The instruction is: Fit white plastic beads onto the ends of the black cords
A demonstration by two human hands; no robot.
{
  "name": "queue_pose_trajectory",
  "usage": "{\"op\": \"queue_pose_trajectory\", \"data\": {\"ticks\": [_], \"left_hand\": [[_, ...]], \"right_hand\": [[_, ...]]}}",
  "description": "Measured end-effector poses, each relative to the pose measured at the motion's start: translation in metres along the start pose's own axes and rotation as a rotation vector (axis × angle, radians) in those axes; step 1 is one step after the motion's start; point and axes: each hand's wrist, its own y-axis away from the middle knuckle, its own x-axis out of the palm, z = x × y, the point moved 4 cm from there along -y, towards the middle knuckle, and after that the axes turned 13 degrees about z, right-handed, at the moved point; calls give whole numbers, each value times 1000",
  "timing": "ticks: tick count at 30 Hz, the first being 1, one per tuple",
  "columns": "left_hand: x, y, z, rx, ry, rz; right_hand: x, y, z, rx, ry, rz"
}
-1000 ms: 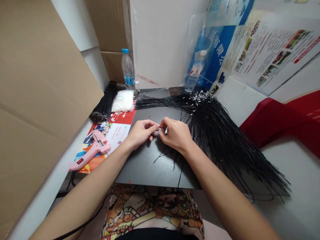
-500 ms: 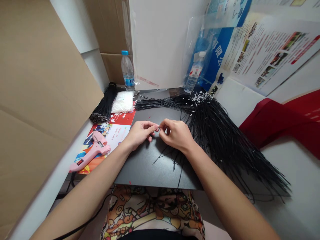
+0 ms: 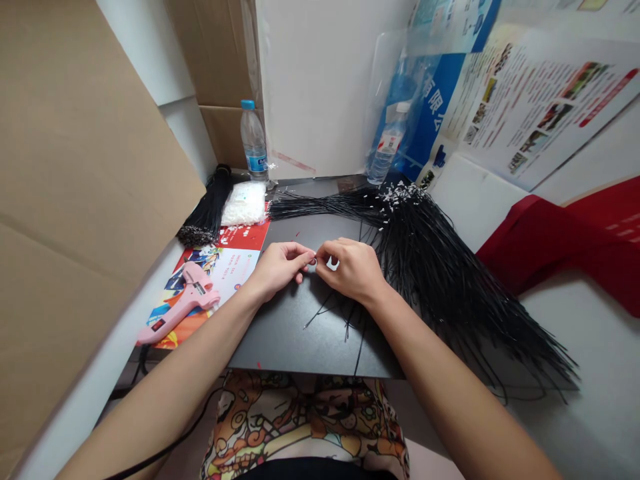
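My left hand (image 3: pixel 281 267) and my right hand (image 3: pixel 351 268) meet fingertip to fingertip over a black board (image 3: pixel 300 327). Both pinch a small white piece (image 3: pixel 330 265) and the end of a thin black cord; the exact grip is hard to make out. Several black cord ends (image 3: pixel 345 320) trail from under my right hand toward me. A big fan of black cords (image 3: pixel 450 280) with white tips lies to the right of my right hand.
A pink glue gun (image 3: pixel 180 300) lies on a colourful leaflet at left. Behind it are a tied black cord bundle (image 3: pixel 207 210), a bag of white bits (image 3: pixel 245 202) and two water bottles (image 3: pixel 253 143). Cardboard stands at left, a red chair (image 3: pixel 560 247) at right.
Both hands stay together at the same spot; the fingers shift slightly, and a white piece now shows between my right fingers.
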Motion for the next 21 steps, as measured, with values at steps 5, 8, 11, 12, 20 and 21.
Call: {"op": "queue_pose_trajectory", "data": {"ticks": [5, 8, 11, 12, 20, 21], "left_hand": [[0, -1, 3, 43, 7, -31], [0, -1, 4, 55, 8, -37], [1, -1, 3, 57, -11, -33], [1, -1, 3, 56, -23, -38], [3, -2, 4, 53, -73, -112], [4, -2, 3, 54, -54, -110]], "right_hand": [[3, -1, 2, 41, -42, -4], [5, -1, 2, 62, -79, -7], [8, -1, 2, 61, -127, -7], [9, -2, 2, 60, -136, -7], [11, -3, 0, 75, -205, -18], [10, -3, 0, 81, -229, -25]]}}
